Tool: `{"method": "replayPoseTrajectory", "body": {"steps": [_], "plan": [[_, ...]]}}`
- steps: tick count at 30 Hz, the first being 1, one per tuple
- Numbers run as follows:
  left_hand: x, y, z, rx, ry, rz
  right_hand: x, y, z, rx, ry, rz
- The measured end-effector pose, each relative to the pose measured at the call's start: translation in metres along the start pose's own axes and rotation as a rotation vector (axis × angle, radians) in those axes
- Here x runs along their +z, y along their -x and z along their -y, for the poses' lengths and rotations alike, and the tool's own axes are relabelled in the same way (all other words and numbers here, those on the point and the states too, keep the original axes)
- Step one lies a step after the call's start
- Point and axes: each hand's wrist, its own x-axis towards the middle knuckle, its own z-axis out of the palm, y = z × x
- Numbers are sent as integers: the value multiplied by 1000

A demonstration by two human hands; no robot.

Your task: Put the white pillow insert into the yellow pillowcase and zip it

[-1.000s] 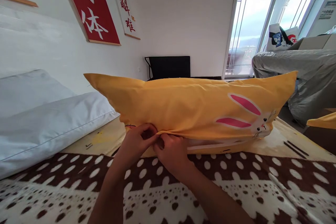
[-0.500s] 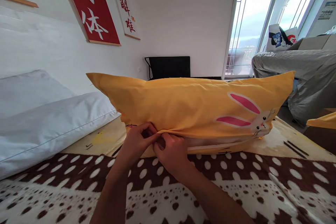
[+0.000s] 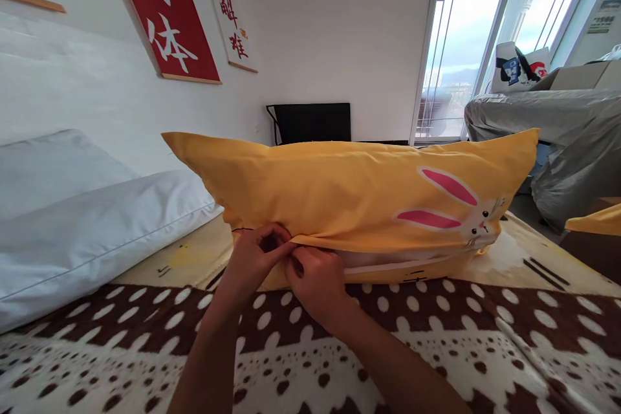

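Note:
A yellow pillowcase (image 3: pixel 349 187) with a printed white rabbit with pink ears stands on its long side in front of me, plumped out by its filling. Along its lower front edge runs an opening, with paler stuff showing inside to the right of my hands. My left hand (image 3: pixel 257 259) pinches the edge of this opening, left of centre. Right beside it, my right hand (image 3: pixel 317 278) is closed on the same edge, thumb and forefinger together. The fingertips nearly meet, and whatever small part lies between them is hidden.
A brown and cream patterned blanket (image 3: pixel 291 349) covers the bed. White pillows (image 3: pixel 107 233) lie on the left by the wall. A yellow cloth corner (image 3: pixel 596 220) juts in at right, near a plastic-covered piece of furniture (image 3: pixel 543 116) with boxes and bags on top.
Both hands stay at the same spot on the opening's edge with only slight finger movement. The pillowcase's right end has shifted a little leftward, and the view has moved slightly.

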Motion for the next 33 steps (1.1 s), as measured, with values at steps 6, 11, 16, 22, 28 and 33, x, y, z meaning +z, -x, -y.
{"method": "replayPoseTrajectory", "body": {"steps": [6,11,16,22,28,33], "plan": [[2,1,0,-12,-1,-12,6,4,-2,-93,93,-64],[2,1,-2,5,-7,-26,3,4,0,-138,130,-76],[2,-1,1,24,-7,-23,0,4,0,-149,111,-63],[3,-1,2,29,-18,-29,2,5,-2,-89,32,-95],[6,-1,10,101,-85,-30,2,5,-4,-37,-37,-108],[14,-1,17,178,-172,-70,2,4,-9,-20,-92,-137]]}}
